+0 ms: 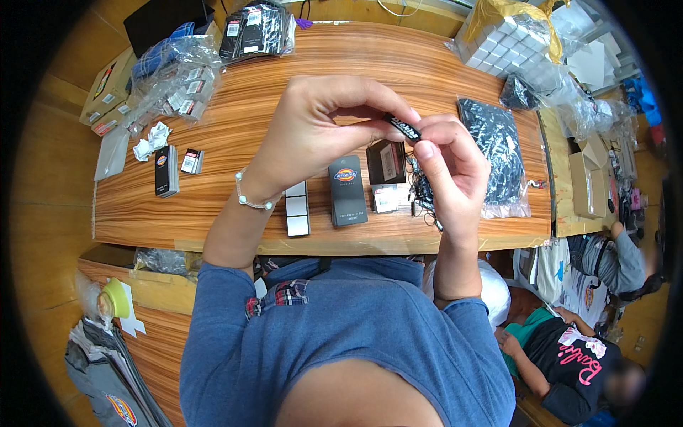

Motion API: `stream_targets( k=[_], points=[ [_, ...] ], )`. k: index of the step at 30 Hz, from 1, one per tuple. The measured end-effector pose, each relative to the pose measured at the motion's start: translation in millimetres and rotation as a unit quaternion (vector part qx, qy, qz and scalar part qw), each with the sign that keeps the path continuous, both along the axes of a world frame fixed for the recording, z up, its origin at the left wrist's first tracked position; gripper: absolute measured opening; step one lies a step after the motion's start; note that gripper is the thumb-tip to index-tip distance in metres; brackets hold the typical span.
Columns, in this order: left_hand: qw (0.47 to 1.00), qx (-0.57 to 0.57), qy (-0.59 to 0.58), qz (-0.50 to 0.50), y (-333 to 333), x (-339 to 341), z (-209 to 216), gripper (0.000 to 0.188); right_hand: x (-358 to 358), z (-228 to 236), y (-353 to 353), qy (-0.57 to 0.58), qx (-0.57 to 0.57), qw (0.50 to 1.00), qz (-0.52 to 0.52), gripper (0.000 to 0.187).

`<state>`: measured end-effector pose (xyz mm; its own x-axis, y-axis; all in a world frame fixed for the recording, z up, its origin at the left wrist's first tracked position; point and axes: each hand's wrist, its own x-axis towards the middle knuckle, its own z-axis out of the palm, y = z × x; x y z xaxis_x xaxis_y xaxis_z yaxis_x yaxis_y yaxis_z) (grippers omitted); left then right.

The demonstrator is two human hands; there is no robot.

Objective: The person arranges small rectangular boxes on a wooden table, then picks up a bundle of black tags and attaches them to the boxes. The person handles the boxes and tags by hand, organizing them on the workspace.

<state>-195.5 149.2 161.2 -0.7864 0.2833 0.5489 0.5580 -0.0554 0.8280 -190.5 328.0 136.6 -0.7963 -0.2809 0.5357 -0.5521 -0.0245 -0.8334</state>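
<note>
A long wooden table [455, 78] with a striped grain fills the upper half of the view, set over a wood floor and crowded at its far corners with bagged stock. Just above the table's middle, a small black tag [403, 127] with white markings is held up in the air between both hands. The left hand [320, 132] curls over it from ten o'clock, thumb and fingertips pinching its left end, a pale bead bracelet [250, 199] on the wrist. The right hand [445, 171] comes up from five o'clock and pinches the tag's right end between thumb and forefinger, the other fingers folded loosely. Directly below the tag, at six o'clock, a dark grey flat box [347, 191] lies on the table, with an open dark box [385, 161] just to its right and a tangle of black cords [422, 191] beside that. At seven o'clock from the tag sits a strip of white squares [297, 213]. At three o'clock lies a clear bag of black pieces [494, 153]. Far out at nine o'clock stand a black box [166, 171] and a small tagged card [191, 161], with crumpled white paper [151, 139] near them. At one o'clock a bag of white cubes [509, 39] rests on the table's far corner. At five o'clock, beyond the table edge, another person [562, 356] in a black top sits low.
</note>
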Motion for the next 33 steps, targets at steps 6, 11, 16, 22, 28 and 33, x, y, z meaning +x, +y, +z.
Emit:
stream_targets(
  k=[6,11,16,22,28,33],
  points=[
    [0.996,-0.058,0.050,-0.036,-7.4,-1.9,-1.8,0.023,-4.6,7.4,8.4,-0.024,0.044,0.996,0.080,0.012],
    [0.997,-0.050,-0.008,-0.067,-13.1,-1.6,0.7,0.022,-9.6,10.5,11.2,-0.036,0.070,0.987,0.138,0.014],
    [0.997,-0.068,0.002,-0.043,-13.6,-4.5,-4.1,0.020,-11.8,7.9,8.1,0.026,0.105,0.992,0.063,0.012],
    [0.995,-0.083,0.008,-0.049,-14.2,-3.1,-4.1,0.019,-16.8,9.4,12.3,-0.004,0.108,0.989,0.104,0.010],
    [0.996,-0.068,-0.005,-0.049,-9.6,0.6,-2.1,0.018,-10.9,1.8,15.0,-0.157,0.009,0.971,0.179,0.009],
    [0.997,-0.070,0.011,-0.038,-7.2,5.5,-6.7,0.019,-5.7,-10.4,12.2,-0.172,-0.044,0.967,0.185,0.009]
  ],
)
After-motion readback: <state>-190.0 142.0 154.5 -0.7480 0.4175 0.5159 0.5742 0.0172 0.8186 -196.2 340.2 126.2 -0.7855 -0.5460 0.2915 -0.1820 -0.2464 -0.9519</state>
